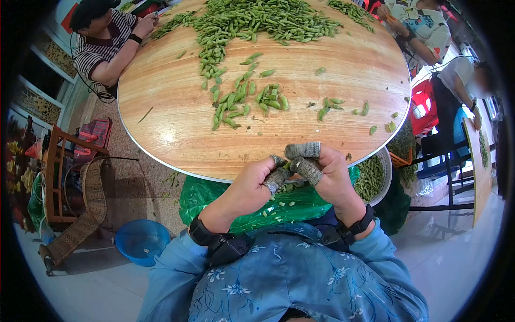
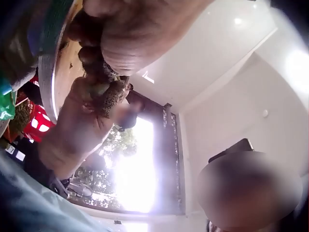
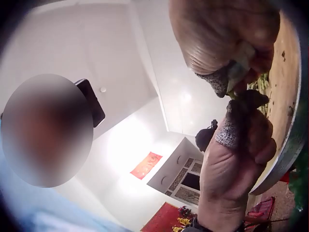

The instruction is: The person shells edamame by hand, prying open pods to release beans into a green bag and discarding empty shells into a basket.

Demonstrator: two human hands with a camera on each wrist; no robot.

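Note:
Over the near edge of the round wooden table [image 1: 177, 107], both hands meet with grey knit covers on thumbs and fingers. Between their fingertips is a green soybean pod [image 1: 287, 166], mostly hidden by the fingers from above. My left hand [image 1: 249, 185] pinches one end of it, my right hand [image 1: 335, 180] the other. From the right wrist view, the pod [image 3: 237, 75] shows pale green below the right hand [image 3: 222, 38], its tip reaching the left hand's covered fingertips [image 3: 227, 133]. Loose pods [image 1: 230, 104] lie on the tabletop beyond the hands.
A large heap of pods [image 1: 257, 21] covers the table's far side. Below the near edge hangs a green plastic bag [image 1: 206, 198] bearing small pale pieces, beside a pod-filled white basket [image 1: 370, 180]. A blue basin [image 1: 142, 241] stands on the floor. Other people sit around.

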